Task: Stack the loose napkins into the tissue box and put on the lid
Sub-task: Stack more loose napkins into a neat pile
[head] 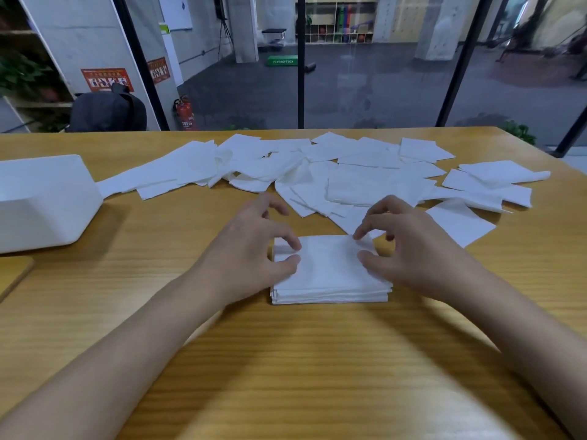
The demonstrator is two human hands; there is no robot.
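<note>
A neat stack of white napkins (330, 277) lies on the wooden table in front of me. My left hand (254, 249) is at the stack's left edge, thumb and forefinger touching its top corner. My right hand (409, 246) is at the right edge, thumb on the top napkin and fingertips at its far corner. Both hands have loosely curved fingers. Several loose white napkins (349, 173) are scattered across the far half of the table. The white tissue box (41, 201) stands at the left. A wooden lid (12, 274) lies at the left edge, just in front of the box.
The wooden table (286, 360) ends at a glass wall with black frames behind the napkins. A dark backpack (108, 111) and a red fire extinguisher (185, 113) sit beyond the glass.
</note>
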